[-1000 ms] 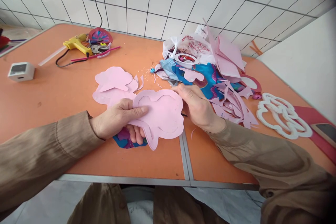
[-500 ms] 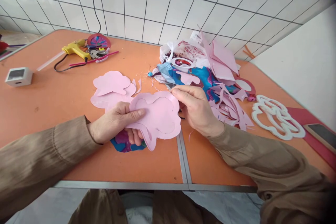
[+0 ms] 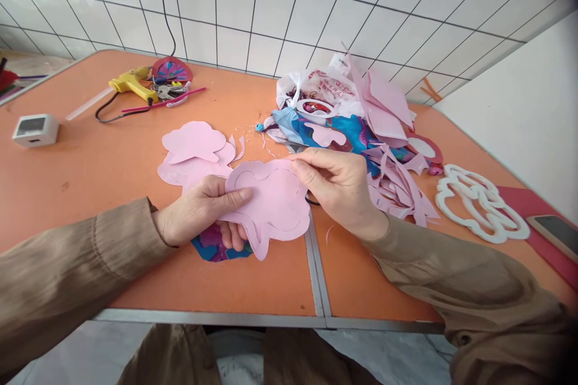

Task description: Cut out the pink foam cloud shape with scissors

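Pink cutout [image 3: 271,201] pinched between left hand [image 3: 194,216] and right hand [image 3: 338,186].

Left hand [image 3: 198,213]: thumb flat on top, fingers curled beneath, clamped. Right hand [image 3: 336,189]: thumb and forefinger pinched, wrist bent inward. Both forearms sleeved, converging.

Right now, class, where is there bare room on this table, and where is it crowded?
Bare: the table between the white box and the pink cutouts, this side of the glue gun; a strip along the front edge under the held pink shape. Crowded: the scrap pile and white rings on the right.
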A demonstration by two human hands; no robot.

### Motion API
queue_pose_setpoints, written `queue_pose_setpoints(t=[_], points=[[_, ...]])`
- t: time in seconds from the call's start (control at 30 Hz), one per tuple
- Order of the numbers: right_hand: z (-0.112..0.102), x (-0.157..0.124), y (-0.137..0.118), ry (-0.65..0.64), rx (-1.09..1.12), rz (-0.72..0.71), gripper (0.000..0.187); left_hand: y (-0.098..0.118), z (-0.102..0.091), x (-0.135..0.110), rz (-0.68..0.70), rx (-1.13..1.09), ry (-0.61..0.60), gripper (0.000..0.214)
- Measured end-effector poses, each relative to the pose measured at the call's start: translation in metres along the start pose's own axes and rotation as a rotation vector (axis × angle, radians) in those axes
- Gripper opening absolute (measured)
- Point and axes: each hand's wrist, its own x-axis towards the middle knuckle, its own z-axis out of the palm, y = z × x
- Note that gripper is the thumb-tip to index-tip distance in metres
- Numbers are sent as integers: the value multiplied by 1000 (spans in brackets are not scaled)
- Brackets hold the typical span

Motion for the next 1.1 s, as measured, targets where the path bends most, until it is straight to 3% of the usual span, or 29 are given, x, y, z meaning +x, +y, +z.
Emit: queue_pose_setpoints(t=[0.4, 0.57, 0.77, 0.93, 1.1], points=[[-6, 6, -1, -177, 139, 179, 41, 5, -2, 0, -46, 62, -54, 56], [-5, 7, 2, -68, 65, 118, 36, 5, -3, -1, -48, -97, -54, 62], [0, 11, 13, 128, 100, 161, 26, 3, -9, 1, -42, -217, -63, 77], [5, 9, 22, 177, 183, 196, 27, 1, -2, 2, 26, -214, 32, 65], [10, 5, 17, 173, 187, 191, 34, 0, 12, 0, -24, -175, 158, 51]])
